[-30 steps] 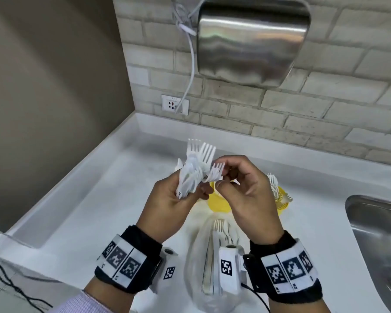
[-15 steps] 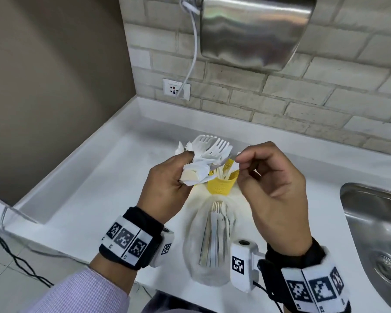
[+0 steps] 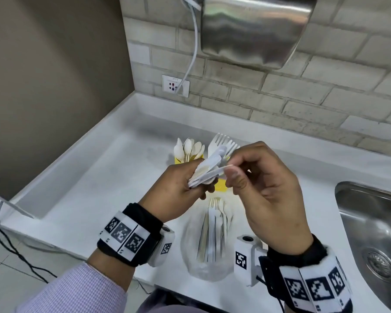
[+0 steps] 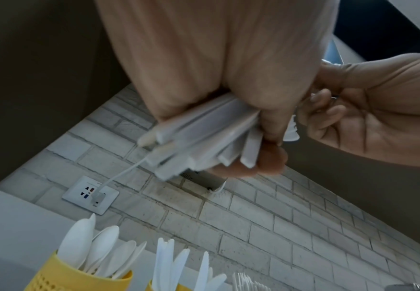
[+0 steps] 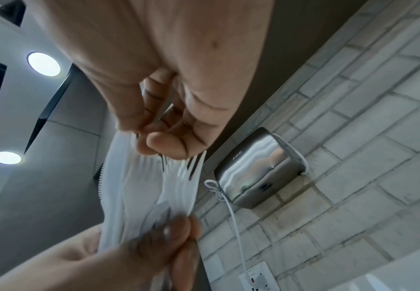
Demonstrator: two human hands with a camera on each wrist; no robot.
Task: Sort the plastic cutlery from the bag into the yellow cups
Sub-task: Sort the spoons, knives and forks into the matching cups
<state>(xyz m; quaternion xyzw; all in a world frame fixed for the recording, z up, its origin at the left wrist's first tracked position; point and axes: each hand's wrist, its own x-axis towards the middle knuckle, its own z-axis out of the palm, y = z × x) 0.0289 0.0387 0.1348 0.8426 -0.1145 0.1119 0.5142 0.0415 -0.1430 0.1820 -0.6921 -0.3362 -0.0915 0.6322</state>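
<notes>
My left hand grips a bundle of white plastic forks and knives by the handles, above the counter. My right hand pinches the tip of one serrated piece, a knife, at the bundle's head end between thumb and forefinger. Behind the hands stands a yellow cup of spoons. A second yellow cup is half hidden by the hands; the left wrist view shows knives in it. A clear bag holding more cutlery lies on the counter below my hands.
The white counter has a raised rim at the left and back. A steel sink is at the right. A steel hand dryer hangs on the brick wall, its cord plugged into a socket. More forks stand beside the knives.
My left hand has tipped the bundle from upright to leaning right. The right hand stays at its head end, now pinching one piece. The view shifted, and the spoon cup came into sight.
</notes>
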